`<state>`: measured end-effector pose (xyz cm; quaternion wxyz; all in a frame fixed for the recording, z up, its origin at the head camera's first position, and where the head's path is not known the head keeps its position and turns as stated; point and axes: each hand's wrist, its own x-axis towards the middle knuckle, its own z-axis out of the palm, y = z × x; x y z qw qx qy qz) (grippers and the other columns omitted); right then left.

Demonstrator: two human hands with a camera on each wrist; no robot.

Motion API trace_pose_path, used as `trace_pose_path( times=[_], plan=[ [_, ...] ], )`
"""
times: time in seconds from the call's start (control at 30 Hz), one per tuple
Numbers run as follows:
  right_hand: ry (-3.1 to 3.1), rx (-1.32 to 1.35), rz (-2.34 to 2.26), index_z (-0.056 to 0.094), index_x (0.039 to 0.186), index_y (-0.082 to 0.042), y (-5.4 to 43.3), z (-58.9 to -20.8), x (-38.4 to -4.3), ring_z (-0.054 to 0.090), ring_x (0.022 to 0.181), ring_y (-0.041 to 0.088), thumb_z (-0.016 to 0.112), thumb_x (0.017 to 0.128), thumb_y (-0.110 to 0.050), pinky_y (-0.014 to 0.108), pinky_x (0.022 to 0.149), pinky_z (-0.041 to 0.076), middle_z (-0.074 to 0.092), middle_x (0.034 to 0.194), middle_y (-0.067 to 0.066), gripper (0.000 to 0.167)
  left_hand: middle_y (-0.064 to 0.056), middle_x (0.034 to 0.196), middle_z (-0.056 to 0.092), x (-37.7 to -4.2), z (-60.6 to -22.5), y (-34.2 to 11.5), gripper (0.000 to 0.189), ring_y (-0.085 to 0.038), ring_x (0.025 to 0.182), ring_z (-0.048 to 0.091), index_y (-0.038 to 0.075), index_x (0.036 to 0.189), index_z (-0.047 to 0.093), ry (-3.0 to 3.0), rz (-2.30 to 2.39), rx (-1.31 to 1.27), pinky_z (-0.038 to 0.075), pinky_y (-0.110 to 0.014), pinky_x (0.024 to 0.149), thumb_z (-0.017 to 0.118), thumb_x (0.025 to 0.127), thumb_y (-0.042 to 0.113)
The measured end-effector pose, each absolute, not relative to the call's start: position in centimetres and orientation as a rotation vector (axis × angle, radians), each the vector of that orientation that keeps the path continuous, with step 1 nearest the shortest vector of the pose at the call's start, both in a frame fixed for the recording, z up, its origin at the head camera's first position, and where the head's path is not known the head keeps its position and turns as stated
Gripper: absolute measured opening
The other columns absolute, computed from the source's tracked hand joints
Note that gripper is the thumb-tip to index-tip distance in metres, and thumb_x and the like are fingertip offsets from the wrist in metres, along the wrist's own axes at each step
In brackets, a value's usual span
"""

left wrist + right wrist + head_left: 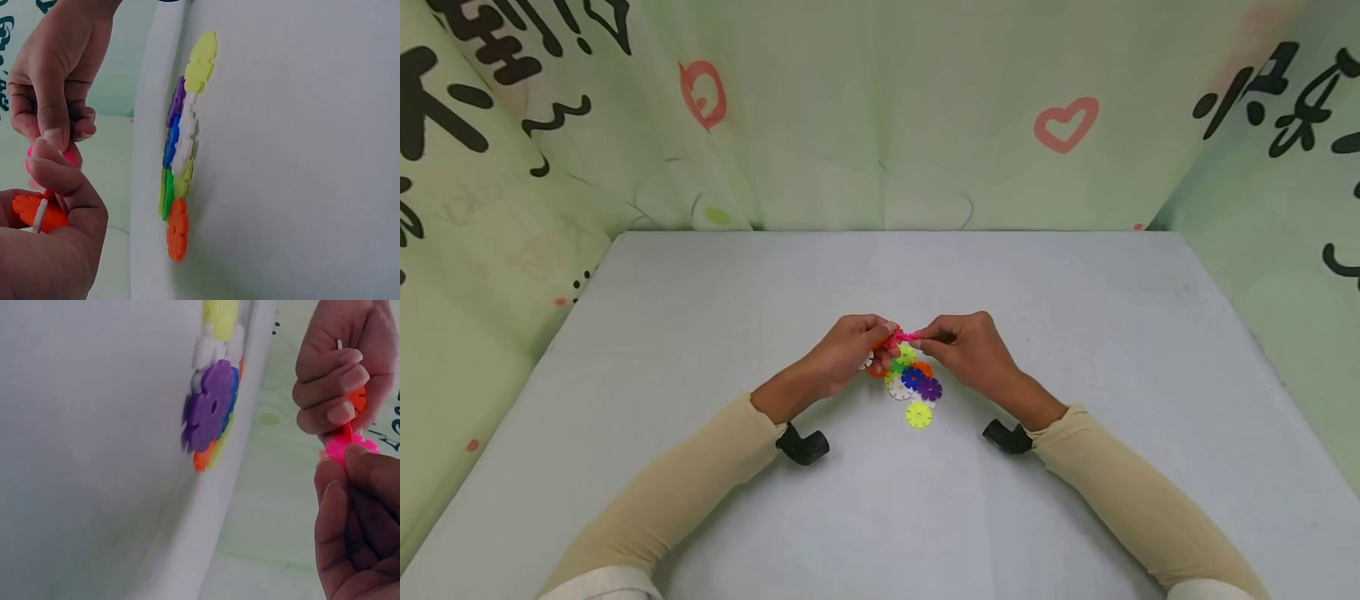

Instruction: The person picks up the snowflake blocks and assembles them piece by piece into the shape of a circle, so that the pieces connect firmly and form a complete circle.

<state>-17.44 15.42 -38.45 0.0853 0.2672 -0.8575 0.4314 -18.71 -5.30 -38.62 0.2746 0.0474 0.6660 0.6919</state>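
Observation:
Above the table's middle, my left hand (838,357) grips a few joined notched building discs. An orange disc (28,207) and a white disc (40,215), seen edge-on, show among its curled fingers in the left wrist view. My right hand (973,348) pinches a pink notched disc (339,451) between thumb and index finger. This pink disc meets a red piece (347,432) at the left fingertips; whether their slots are joined is hidden. Just below the hands lie loose discs, among them a purple disc (931,389), a blue disc (912,378) and a yellow disc (919,415).
A white table (865,517) spreads out under both arms. Green printed curtains (880,108) stand behind it and along both sides. Within the small overlapping pile are also a white disc (898,391) and an orange disc (177,230). Black wrist mounts (805,446) sit at both cuffs.

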Motion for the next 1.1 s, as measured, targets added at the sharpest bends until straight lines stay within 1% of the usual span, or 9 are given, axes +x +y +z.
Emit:
trace_pose_path(
  times=[0.1, 0.2, 0.33, 0.47, 0.53, 0.63, 0.77, 0.97, 1.1],
  plan=[
    [-2.550, 0.804, 1.282, 0.076, 0.085, 0.000, 15.4, -38.2, -17.4, 0.067, 0.067, 0.011, 0.077, 0.081, 0.000, 0.024, 0.061, 0.054, 0.072, 0.080, 0.006, 0.004, -0.011, 0.084, 0.060, -18.7, -38.4, -5.5, 0.026, -0.018, 0.066, 0.055, -0.004, 0.112, 0.056, 1.798, 1.828, 0.194, 0.048, -0.025, 0.062, 0.046, 0.105, 0.019],
    [-2.552, 0.791, 1.301, 0.075, 0.086, -0.001, 15.3, -38.1, -17.6, 0.066, 0.067, 0.012, 0.076, 0.082, -0.001, 0.024, 0.060, 0.053, 0.072, 0.081, 0.005, 0.004, -0.013, 0.090, 0.064, -18.6, -38.0, -5.7, 0.027, -0.020, 0.070, 0.060, -0.001, 0.120, 0.053, 1.794, 1.760, 0.308, 0.050, -0.028, 0.070, 0.040, 0.107, 0.017],
    [-2.604, 0.780, 1.315, 0.074, 0.095, -0.001, 15.3, -38.2, -17.7, 0.066, 0.070, 0.015, 0.075, 0.085, -0.004, 0.027, 0.064, 0.054, 0.072, 0.085, 0.006, 0.011, -0.015, 0.094, 0.066, -18.7, -37.7, -5.7, 0.029, -0.021, 0.073, 0.063, 0.002, 0.128, 0.051, 1.766, 1.734, 0.306, 0.052, -0.029, 0.074, 0.036, 0.106, 0.013],
    [-2.758, 0.750, 1.298, 0.068, 0.112, 0.000, 15.8, -38.5, -17.7, 0.067, 0.076, 0.017, 0.073, 0.088, -0.008, 0.032, 0.070, 0.054, 0.072, 0.090, 0.006, 0.026, -0.013, 0.092, 0.065, -18.9, -37.8, -5.6, 0.027, -0.019, 0.068, 0.061, 0.001, 0.125, 0.050, 1.721, 1.801, 0.160, 0.053, -0.026, 0.066, 0.039, 0.105, 0.015],
    [-2.857, 0.760, 1.269, 0.066, 0.116, 0.000, 16.2, -38.6, -17.6, 0.066, 0.079, 0.018, 0.072, 0.088, -0.008, 0.034, 0.072, 0.053, 0.071, 0.091, 0.005, 0.029, -0.012, 0.091, 0.064, -18.9, -37.9, -5.6, 0.031, -0.018, 0.067, 0.061, -0.003, 0.126, 0.048, 1.699, 1.822, 0.129, 0.054, -0.025, 0.064, 0.040, 0.105, 0.019],
    [-2.987, 0.821, 1.215, 0.069, 0.112, -0.002, 17.2, -39.0, -17.6, 0.061, 0.082, 0.017, 0.073, 0.088, -0.009, 0.033, 0.073, 0.051, 0.069, 0.093, 0.001, 0.026, -0.011, 0.088, 0.062, -18.8, -37.8, -5.6, 0.039, -0.017, 0.066, 0.061, -0.006, 0.128, 0.046, 1.708, 1.829, 0.145, 0.053, -0.025, 0.063, 0.048, 0.104, 0.024],
    [-3.064, 0.940, 1.198, 0.071, 0.107, -0.006, 17.9, -39.4, -17.3, 0.057, 0.080, 0.015, 0.078, 0.084, -0.014, 0.029, 0.071, 0.049, 0.068, 0.099, -0.001, 0.026, -0.009, 0.085, 0.060, -18.7, -37.8, -5.4, 0.043, -0.016, 0.065, 0.059, -0.004, 0.131, 0.050, 1.719, 1.842, 0.132, 0.051, -0.023, 0.063, 0.058, 0.099, 0.024],
    [-3.114, 1.068, 1.106, 0.069, 0.113, -0.005, 18.0, -39.8, -17.0, 0.053, 0.076, 0.013, 0.081, 0.081, -0.016, 0.026, 0.067, 0.047, 0.065, 0.102, -0.002, 0.036, -0.006, 0.082, 0.060, -18.6, -37.9, -5.4, 0.043, -0.014, 0.064, 0.058, -0.004, 0.133, 0.053, 1.688, 1.835, 0.085, 0.051, -0.021, 0.062, 0.057, 0.100, 0.023],
    [-3.142, 1.064, 1.088, 0.070, 0.107, -0.007, 18.0, -39.8, -17.0, 0.054, 0.077, 0.013, 0.081, 0.081, -0.016, 0.027, 0.069, 0.048, 0.065, 0.096, -0.005, 0.030, -0.007, 0.083, 0.060, -18.5, -37.9, -5.4, 0.041, -0.014, 0.063, 0.058, -0.005, 0.133, 0.053, 1.674, 1.840, 0.093, 0.051, -0.021, 0.062, 0.055, 0.101, 0.021]
  ],
)
